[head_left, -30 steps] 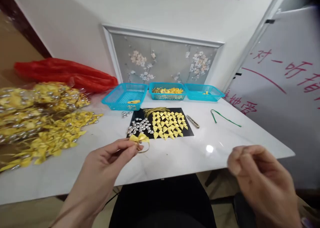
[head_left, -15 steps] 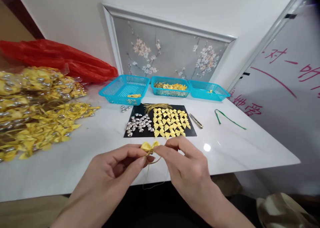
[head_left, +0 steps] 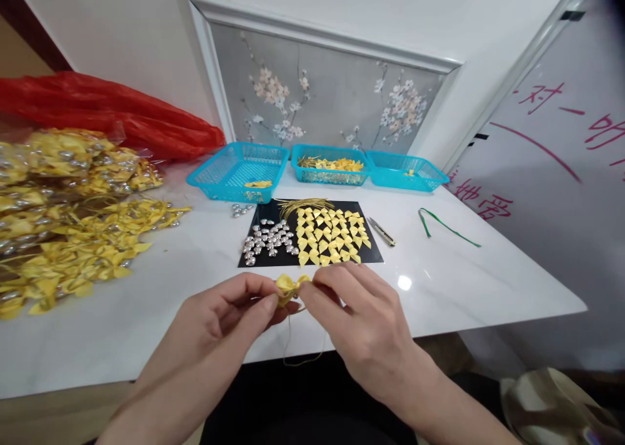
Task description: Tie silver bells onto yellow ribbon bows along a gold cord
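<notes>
Currently one yellow bow [head_left: 284, 282] is held up in front of the bench [head_left: 478, 282], between the two hands and just nearer the person than one black mat [head_left: 375, 253]. Its two loops point left and right, so its long axis runs crosswise, roughly level; one thin cord [head_left: 305, 363] droops below in a curve. The left hand [head_left: 219, 331] has its grip closed on the bow's left side, thumb against fingers. The right hand [head_left: 371, 321] touches the right loop with bent fingers; whether its grip is closed on ribbon or cord is hidden. On the mat lie silver beads [head_left: 268, 240] and rows of small yellow bows [head_left: 334, 237], both too many to count surely. Beyond stand three blue baskets [head_left: 219, 190]; one knife [head_left: 382, 232] and one green strip [head_left: 449, 229] lie rightward.
</notes>
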A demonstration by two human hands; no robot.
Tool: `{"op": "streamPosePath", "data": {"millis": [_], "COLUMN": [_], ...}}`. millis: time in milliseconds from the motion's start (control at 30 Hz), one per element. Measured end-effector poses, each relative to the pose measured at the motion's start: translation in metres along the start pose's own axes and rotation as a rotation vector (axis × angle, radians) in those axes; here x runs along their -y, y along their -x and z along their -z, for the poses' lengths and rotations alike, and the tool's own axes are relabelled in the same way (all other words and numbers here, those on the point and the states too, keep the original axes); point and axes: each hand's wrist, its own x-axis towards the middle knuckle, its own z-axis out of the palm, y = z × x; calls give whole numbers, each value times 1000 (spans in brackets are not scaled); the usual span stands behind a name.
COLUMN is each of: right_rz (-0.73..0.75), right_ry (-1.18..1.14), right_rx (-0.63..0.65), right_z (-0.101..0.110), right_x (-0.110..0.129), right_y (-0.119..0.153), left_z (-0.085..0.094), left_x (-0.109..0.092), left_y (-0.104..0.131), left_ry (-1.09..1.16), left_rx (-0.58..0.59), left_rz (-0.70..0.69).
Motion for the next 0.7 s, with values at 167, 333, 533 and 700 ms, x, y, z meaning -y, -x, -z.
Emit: {"op": "streamPosePath", "data": {"millis": [167, 333, 533, 700], "right_rz": [-20, -84, -103, -158], "right_ry": [-44, -27, 0, -65], "right_rx": [-17, -89, -122, -145], "right_z": [-2, -12, -11, -8], "right_x": [3, 12, 13, 16], "right_y": [2, 10, 11, 11], "left_z": [-2, -3, 2, 0], "left_x": [3, 1, 6, 10], "left_y": [0, 2, 3, -1], "left_ry": [0, -30, -11, 43], "left_rx": [5, -9, -46, -37], "left_rz": [28, 7, 44, 62]}}
